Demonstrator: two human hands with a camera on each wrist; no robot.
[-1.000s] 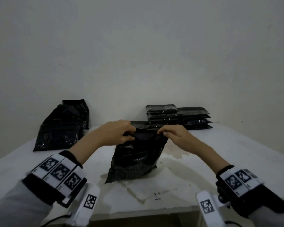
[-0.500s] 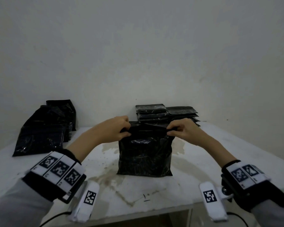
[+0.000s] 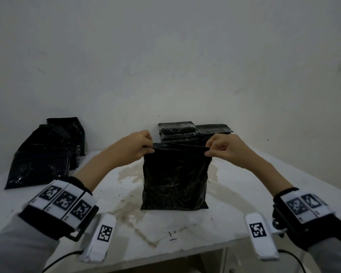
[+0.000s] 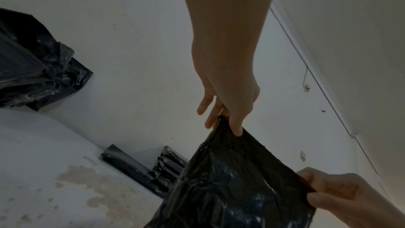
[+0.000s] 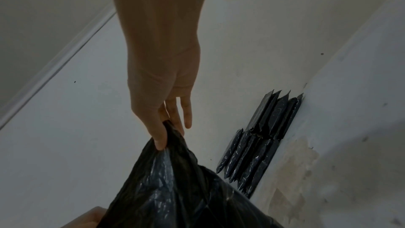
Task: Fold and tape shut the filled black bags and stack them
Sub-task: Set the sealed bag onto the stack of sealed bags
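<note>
A: We've got the black bag (image 3: 174, 180) standing upright on the white table (image 3: 244, 203), right at the middle, bottom edge on the stained patch. Left hand (image 3: 135, 146) pinches the top left corner, right hand (image 3: 221, 149) pinches the top right corner, thumb against forefinger each side, and the mouth is pulled taut between them.

B: So where are we in the job?

A: We judge this one's at the very start: no fold in the top yet, and we see no tape on it. Behind it, against the wall, the finished stack (image 3: 176, 131) sits flat and neat, with a second flat stack (image 3: 215, 129) touching its right side. In the right wrist view we count several packets across the two.

B: And still to do?

A: The loose pile (image 3: 45, 154) at the far left, slumped against the wall. Those look open and unfolded, though it's dim there and we can't count them. So some done, more waiting.

B: Tape roll anywhere?

A: We don't see one in any view.

B: Any brand or print on the bags?

A: None that we can read; the plastic is plain and glossy. The only markings are the square black-and-white code tags (image 3: 64, 200) on the wrist bands, and those carry no legible words.
</note>
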